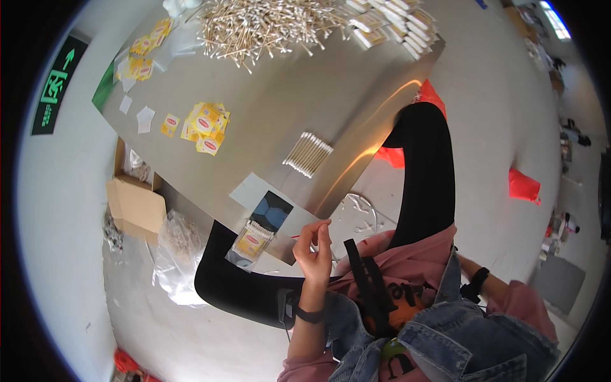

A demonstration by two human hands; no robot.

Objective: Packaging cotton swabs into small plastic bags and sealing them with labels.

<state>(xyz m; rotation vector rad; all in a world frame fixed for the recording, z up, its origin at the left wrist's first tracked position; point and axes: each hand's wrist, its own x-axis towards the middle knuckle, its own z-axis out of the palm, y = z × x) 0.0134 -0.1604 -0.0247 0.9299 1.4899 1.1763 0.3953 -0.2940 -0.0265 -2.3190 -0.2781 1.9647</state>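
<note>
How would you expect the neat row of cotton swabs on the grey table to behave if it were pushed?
The row of cotton swabs would probably spread apart, as it seems to lie loose, side by side. Its thin sticks look light and might roll or slide on the smooth, shiny table.

A wall sign (56,88) shows a green arrow (69,58); yellow cards (206,127) bear red labels (210,144).

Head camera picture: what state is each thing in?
Cotton swab heap: loose, jumbled
Small swab row: side by side
Yellow-labelled swab pack: filled
Central yellow cards: loosely piled
White packs: heaped
Cardboard box: flap open
Clear plastic bag: crumpled
Left hand: fingers curled, apparently empty
</note>
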